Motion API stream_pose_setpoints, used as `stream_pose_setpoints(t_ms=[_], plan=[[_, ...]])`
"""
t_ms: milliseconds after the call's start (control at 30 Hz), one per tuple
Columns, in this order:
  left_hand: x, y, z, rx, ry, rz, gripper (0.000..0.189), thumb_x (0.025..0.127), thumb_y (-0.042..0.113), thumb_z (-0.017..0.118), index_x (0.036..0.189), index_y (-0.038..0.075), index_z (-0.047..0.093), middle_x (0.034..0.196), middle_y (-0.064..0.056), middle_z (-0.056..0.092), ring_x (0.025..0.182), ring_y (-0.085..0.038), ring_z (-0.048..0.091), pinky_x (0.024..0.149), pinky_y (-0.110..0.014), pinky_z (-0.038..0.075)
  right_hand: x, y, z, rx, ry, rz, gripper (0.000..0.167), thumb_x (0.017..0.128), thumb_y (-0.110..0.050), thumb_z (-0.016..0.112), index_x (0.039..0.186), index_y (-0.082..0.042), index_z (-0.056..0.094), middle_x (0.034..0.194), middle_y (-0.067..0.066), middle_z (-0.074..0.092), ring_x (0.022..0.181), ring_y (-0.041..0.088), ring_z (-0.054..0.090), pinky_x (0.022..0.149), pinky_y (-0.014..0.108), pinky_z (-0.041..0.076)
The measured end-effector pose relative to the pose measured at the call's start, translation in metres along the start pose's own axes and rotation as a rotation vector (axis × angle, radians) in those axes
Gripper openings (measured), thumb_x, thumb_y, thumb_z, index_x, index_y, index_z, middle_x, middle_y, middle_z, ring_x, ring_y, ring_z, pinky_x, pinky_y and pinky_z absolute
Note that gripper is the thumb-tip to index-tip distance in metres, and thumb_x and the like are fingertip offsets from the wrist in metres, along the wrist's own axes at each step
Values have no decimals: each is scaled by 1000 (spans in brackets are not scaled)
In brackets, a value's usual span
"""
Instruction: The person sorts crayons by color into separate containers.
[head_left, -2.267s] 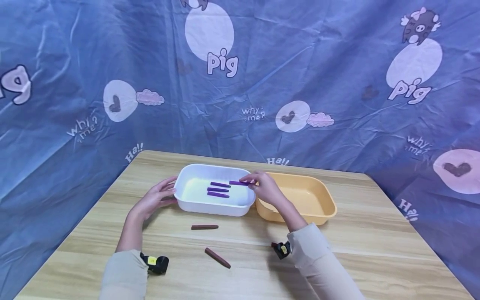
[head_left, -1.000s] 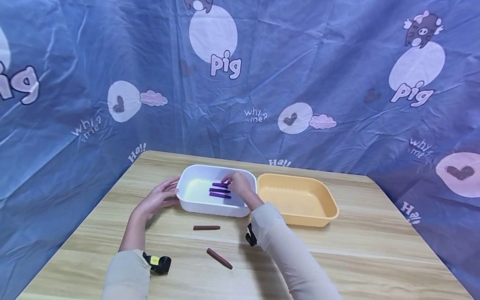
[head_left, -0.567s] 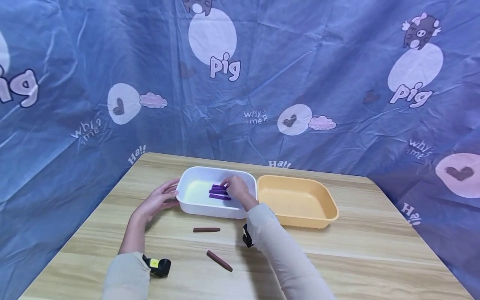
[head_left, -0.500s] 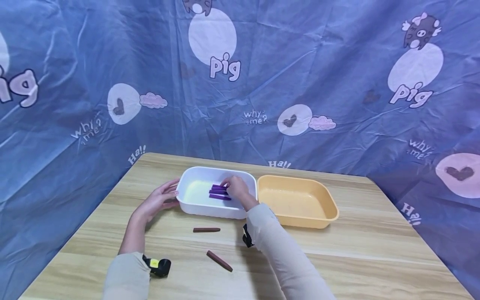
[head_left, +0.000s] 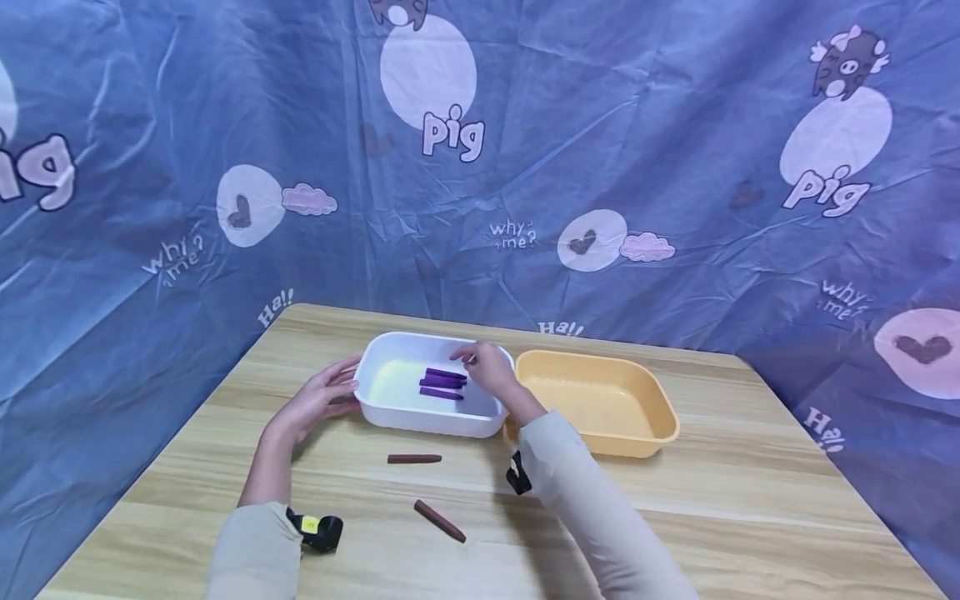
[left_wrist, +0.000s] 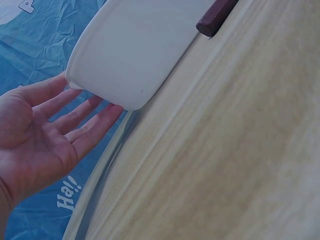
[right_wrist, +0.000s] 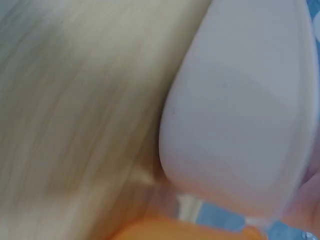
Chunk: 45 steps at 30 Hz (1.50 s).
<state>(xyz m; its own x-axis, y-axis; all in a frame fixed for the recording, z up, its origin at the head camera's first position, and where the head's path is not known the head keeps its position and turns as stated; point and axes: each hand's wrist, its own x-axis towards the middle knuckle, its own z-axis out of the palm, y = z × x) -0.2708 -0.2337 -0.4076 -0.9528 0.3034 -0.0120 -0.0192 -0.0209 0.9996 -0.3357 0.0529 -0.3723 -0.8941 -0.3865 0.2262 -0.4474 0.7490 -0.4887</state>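
Inside the white plastic bin (head_left: 427, 420), several purple crayons (head_left: 441, 393) lie close together, roughly parallel. My left hand (head_left: 318, 397) touches the bin's left end; the left wrist view shows that hand (left_wrist: 47, 130) with straight fingers against the bin's outer wall (left_wrist: 135, 50). Over the right part of the bin hovers my right hand (head_left: 491, 371), its fingers loosely bent and apart from the crayons, with nothing visible in them. The bin wall (right_wrist: 235, 110) hides most of that hand (right_wrist: 302, 207) in the right wrist view.
A yellow-orange bin (head_left: 615, 445) stands directly right of the white one. Two brown crayons lie on the wooden table (head_left: 750, 500): one level (head_left: 414, 459), one slanted (head_left: 439, 521) nearer the front. A blue printed cloth (head_left: 525, 167) hangs behind the table.
My right hand brought a purple crayon into the white bin, set it down with the others, let go and drew back slightly up and right. The left hand stayed at the bin's end.
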Motion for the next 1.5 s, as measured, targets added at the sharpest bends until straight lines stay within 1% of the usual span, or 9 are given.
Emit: stream_pose_setpoints(t_ms=[167,333,567,667,933,1167,1333,1400,1500], plan=[[0,1,0,8,2,9,58,97,6,43,145,-1,13,144,-28,20,127,-41,28,97,-47,38,-18,4,-20,43,65,-46,28,81,13,55,97,-3,71,93,13,66,83,23,60,73,31,51],[0,2,-1,9,-1,6,58,97,7,42,145,-1,12,144,-28,19,127,-41,28,98,-47,37,-41,11,-38,89,143,-65,25,81,12,56,94,-3,72,94,11,67,86,25,60,75,35,50],[0,1,2,13,-1,2,58,97,7,43,146,-1,12,145,-27,20,127,-41,28,98,-47,37,-72,39,-64,126,206,-101,22,80,12,58,94,0,71,93,12,67,84,28,60,75,41,51],[0,1,3,11,-1,0,57,97,7,42,146,0,12,145,-27,20,127,-40,28,98,-47,37,-85,52,-77,135,228,-96,22,80,13,59,95,2,70,93,14,66,83,29,60,74,41,52],[-2,1,4,23,6,17,58,97,7,43,145,-2,11,143,-30,20,126,-43,29,98,-49,36,-119,91,-107,92,285,-52,22,81,11,59,99,2,68,90,17,64,81,28,59,64,31,52],[-2,-1,4,28,5,17,59,97,8,43,145,-2,11,143,-30,20,125,-44,29,98,-51,35,-145,119,-127,39,370,-10,21,83,10,58,100,2,68,88,14,63,81,25,57,65,22,49],[-2,-1,3,26,15,9,59,96,9,44,145,-1,13,143,-29,21,125,-44,30,98,-51,36,-158,136,-140,43,422,64,20,84,8,58,102,5,67,96,20,61,86,25,55,67,8,43],[-2,0,3,28,13,9,59,97,9,44,145,-1,13,143,-29,21,125,-44,30,98,-51,35,-163,144,-143,59,412,101,21,86,6,57,105,6,65,103,22,60,91,27,54,69,4,39],[-2,-1,4,30,10,10,58,97,9,44,145,-1,13,143,-30,21,125,-44,30,98,-51,35,-171,154,-146,94,385,152,23,90,1,54,110,6,63,110,24,57,101,34,51,72,3,36]])
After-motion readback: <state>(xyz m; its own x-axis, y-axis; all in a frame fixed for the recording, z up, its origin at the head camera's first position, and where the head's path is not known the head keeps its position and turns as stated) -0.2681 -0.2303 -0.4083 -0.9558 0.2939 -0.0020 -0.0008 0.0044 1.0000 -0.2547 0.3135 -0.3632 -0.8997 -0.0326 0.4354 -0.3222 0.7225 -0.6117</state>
